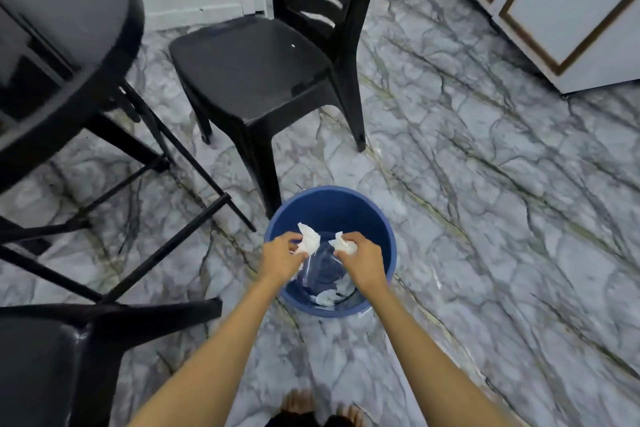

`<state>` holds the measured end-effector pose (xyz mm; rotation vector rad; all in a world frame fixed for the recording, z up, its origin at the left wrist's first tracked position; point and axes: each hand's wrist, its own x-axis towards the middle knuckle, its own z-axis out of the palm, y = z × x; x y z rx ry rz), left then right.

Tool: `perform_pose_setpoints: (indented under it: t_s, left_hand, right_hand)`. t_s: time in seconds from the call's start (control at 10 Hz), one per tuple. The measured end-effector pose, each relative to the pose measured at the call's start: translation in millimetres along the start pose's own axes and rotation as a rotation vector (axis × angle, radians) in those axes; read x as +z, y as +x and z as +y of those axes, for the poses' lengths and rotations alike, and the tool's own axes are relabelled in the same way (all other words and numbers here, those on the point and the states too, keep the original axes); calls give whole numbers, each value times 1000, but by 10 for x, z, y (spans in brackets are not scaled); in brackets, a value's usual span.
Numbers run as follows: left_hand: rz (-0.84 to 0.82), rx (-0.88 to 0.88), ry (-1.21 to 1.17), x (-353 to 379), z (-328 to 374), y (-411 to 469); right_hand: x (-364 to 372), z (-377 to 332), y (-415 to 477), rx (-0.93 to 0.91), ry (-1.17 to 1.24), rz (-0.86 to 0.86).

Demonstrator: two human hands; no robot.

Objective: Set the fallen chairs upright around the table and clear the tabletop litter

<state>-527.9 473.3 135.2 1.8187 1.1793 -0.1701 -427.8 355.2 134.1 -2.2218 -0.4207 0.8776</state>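
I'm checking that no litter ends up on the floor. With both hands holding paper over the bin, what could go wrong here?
The left hand holds its crumpled paper near the blue bin's left rim, so it might drop outside. The wad in the right hand is more central. Either light piece could also drift onto the marble floor.

The table [65, 45] and both chairs [263, 76] are glossy black. The bucket [377, 218] is blue, the crumpled paper [309, 241] white. The floor [485, 218] is pale grey marble with dark and yellowish veins. The cupboard doors [554, 3] are white, trimmed in brown.
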Motion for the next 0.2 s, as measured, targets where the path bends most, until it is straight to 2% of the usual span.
perform_pose_setpoints:
  t_s: [0.2]
  left_hand:
    - [6,5,-48,381,-356,415]
  right_hand:
    - [416,378,401,-9,-21,-14]
